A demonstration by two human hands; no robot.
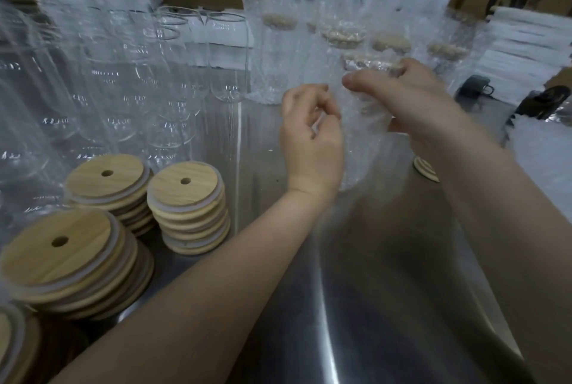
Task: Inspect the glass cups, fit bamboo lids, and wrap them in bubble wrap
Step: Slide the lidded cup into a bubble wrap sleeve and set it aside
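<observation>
Head view: The right hand (411, 98) is gripping the upper part of a wrapped cup (362, 135), thumb and fingers curled round it just below its bamboo lid (368, 61). The cup is standing upright in bubble wrap near the middle of the bench (371, 275), towards the far edge. The left hand (312, 135) is held against the cup's left side with its fingers curled; motion blur is hiding whether they are pinching the wrap, so its grip cannot be told.

Three lid stacks (185, 188) are sitting at the near left corner, and part of a fourth is showing at the frame's bottom left. Bare glass cups (173, 74) are standing in rows behind them along the left side. Finished wrapped cups (272, 52) are grouped at the far edge, behind the hands. A single loose lid (425, 170) is lying flat on the bench just beside the right forearm. White stacked sheets (526, 43) are lying at the far right.
</observation>
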